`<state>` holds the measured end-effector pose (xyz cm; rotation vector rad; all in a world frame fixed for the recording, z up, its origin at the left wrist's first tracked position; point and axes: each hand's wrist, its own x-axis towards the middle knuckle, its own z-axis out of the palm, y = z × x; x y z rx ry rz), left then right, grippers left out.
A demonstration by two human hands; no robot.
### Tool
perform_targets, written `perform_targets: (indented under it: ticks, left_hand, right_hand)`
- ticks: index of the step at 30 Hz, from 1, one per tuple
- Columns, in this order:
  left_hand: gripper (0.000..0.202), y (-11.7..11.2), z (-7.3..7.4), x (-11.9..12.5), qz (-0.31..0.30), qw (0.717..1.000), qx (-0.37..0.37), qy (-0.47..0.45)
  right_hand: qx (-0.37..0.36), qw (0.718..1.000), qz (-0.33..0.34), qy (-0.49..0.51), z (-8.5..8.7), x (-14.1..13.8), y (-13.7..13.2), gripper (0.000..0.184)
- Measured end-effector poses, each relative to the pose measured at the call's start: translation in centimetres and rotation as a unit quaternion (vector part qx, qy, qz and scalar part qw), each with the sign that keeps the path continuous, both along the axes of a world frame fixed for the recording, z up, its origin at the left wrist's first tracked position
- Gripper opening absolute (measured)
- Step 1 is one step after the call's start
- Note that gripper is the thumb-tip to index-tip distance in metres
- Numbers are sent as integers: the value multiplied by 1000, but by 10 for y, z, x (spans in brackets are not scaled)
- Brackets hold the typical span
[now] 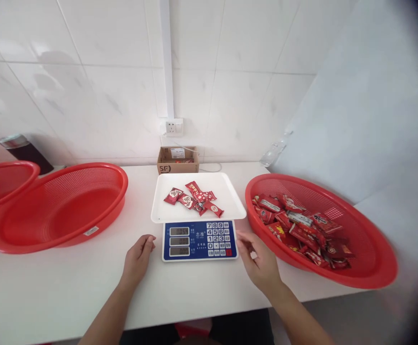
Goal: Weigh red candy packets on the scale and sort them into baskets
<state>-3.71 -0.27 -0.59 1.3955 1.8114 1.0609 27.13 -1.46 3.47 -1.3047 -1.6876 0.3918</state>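
A digital scale point(200, 241) with a blue keypad panel stands in front of me. Several red snack packets point(195, 197) lie in a loose heap on its white weighing tray point(165, 184). To the left of the panel, my left hand point(139, 254) rests by the table with its fingers curled together and nothing visible in them. My right hand point(259, 261) is at the panel's right edge, fingers bent and the thumb apart from them, holding nothing that I can see. Beside it, a red basket point(377, 258) contains many more red packets point(302, 225).
Two more red baskets stand on the left, the nearer one point(113, 211) overlapping the other point(11, 170). Behind them is a dark bottle point(29, 153). A small cardboard box point(178, 166) sits behind the scale, below a wall socket point(173, 127). Clear plastic point(273, 153) lies near the right wall.
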Motion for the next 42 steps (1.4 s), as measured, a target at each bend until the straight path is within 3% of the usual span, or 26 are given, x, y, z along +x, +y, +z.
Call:
perform_targets:
  ticks: [3, 5, 11, 15, 18, 21, 22, 24, 28, 30, 34, 37, 42]
  left_hand:
    - [38, 1, 0, 1, -3, 1000, -4, 1]
    - [37, 1, 0, 1, -5, 1000, -6, 0]
    - [36, 1, -2, 2, -6, 1000, -5, -8]
    - [35, -3, 2, 2, 19, 1000, 24, -1]
    - [32, -3, 21, -12, 97, 971, 171, 132]
    - [32, 5, 54, -41, 179, 889, 286, 308]
    - [33, 9, 66, -52, 202, 870, 278, 353]
    - [35, 16, 87, -72, 231, 855, 193, 422]
    - [47, 19, 111, -89, 171, 884, -53, 431]
    - [50, 14, 113, -82, 123, 898, -95, 411]
    - [48, 0, 108, -52, 67, 915, -84, 390]
    - [50, -1, 106, -30, 37, 930, -23, 366]
    - [45, 28, 113, 8, -102, 924, 93, 356]
  right_hand:
    - [-82, 991, -76, 68, -38, 12, -12, 29]
    - [-132, 979, -107, 111, -52, 18, -13, 34]
    - [-192, 950, -120, 215, -60, 15, 0, 46]
    - [-185, 956, -115, 196, -63, 8, 5, 47]
    - [-178, 961, -109, 183, -66, 7, 5, 47]
    - [-184, 959, -105, 187, -68, 9, 4, 47]
    - [-185, 959, -105, 189, -69, 9, 5, 47]
    - [-185, 957, -106, 194, -69, 10, 5, 48]
    - [-194, 954, -107, 201, -71, 10, 6, 49]
    - [-195, 954, -104, 203, -71, 10, 6, 49]
    - [-197, 954, -103, 203, -69, 9, 6, 48]
    - [-195, 953, -109, 205, -69, 9, 6, 48]
    - [-186, 954, -106, 209, -71, 9, 7, 49]
